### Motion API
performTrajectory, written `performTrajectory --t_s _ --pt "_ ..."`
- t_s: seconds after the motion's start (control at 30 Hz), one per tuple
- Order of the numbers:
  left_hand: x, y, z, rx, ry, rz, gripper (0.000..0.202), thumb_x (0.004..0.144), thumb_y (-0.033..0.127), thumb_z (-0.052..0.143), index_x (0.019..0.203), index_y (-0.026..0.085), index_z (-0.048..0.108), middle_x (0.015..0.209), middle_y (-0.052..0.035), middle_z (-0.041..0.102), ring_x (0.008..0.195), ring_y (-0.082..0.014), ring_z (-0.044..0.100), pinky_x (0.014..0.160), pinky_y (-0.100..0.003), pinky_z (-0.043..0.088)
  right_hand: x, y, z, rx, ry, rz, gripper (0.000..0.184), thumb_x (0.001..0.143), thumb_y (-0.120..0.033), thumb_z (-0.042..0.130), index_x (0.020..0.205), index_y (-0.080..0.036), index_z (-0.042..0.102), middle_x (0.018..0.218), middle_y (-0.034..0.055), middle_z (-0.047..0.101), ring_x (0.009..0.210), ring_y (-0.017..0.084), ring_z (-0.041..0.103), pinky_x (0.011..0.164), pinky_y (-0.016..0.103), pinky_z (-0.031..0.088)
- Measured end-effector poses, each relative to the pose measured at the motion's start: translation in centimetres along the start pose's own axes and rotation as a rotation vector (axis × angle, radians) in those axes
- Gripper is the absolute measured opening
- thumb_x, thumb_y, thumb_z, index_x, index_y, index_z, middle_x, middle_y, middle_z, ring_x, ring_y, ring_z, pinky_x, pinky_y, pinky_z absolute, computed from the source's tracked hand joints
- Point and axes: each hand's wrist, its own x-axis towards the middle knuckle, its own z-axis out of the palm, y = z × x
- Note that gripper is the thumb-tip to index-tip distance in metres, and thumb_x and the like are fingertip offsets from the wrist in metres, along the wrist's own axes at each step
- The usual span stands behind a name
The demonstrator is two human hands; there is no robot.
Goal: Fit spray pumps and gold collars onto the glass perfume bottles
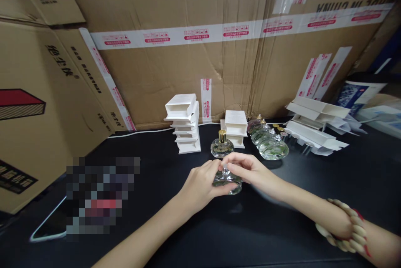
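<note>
A clear glass perfume bottle (234, 188) stands low in front of me, with greenish contents visible through the glass. My left hand (200, 180) is closed around its left side, the thumb lying across the front. My right hand (247, 168) pinches at the bottle's neck, where a clear and silvery top (225, 170) shows between the fingers. Whether a separate small part is in that pinch is hidden. Just behind the hands sits another perfume bottle (221, 147) with a gold cap.
White open boxes (184, 109) are stacked at the back left, with another box stack (236, 122) at centre. Several perfume bottles (272, 147) stand in rows to the right, beside flattened white cartons (316, 134). A cup (360, 92) is far right; a blurred-out tablet-like device (46, 226) lies left. Cardboard (175, 67) walls the back.
</note>
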Motion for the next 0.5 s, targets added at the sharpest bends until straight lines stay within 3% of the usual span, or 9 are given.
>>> performTrajectory --t_s 0.17,0.3,0.5 --pt "-0.10 0.03 0.06 -0.004 0.000 0.002 0.033 0.078 0.041 0.065 0.089 0.013 0.052 0.078 0.0010 0.054 0.068 -0.0117 0.053 0.059 -0.023 0.037 0.11 -0.02 0.08 0.062 -0.017 -0.017 0.019 0.088 -0.030 0.059 0.093 -0.012 0.060 0.085 0.0007 0.058 0.072 0.002 0.052 0.064 0.011 0.039" --pt "0.00 -0.17 0.08 0.002 0.016 0.018 0.033 0.078 0.041 0.065 0.087 0.013 0.051 0.077 0.0010 0.054 0.068 -0.0117 0.053 0.059 -0.023 0.037 0.04 0.07 0.05 0.060 -0.019 -0.034 0.019 0.089 -0.030 0.057 0.094 -0.012 0.060 0.082 0.0004 0.056 0.057 0.000 0.041 0.050 0.012 0.032" --pt "0.09 -0.20 0.01 0.025 0.034 0.062 0.033 0.079 0.041 0.064 0.090 0.013 0.051 0.078 0.0008 0.055 0.068 -0.0115 0.054 0.058 -0.022 0.038 -0.02 -0.03 0.03 0.027 0.009 -0.045 0.022 0.088 -0.032 0.058 0.094 -0.011 0.061 0.076 0.0007 0.052 0.053 0.001 0.035 0.044 0.014 0.024"
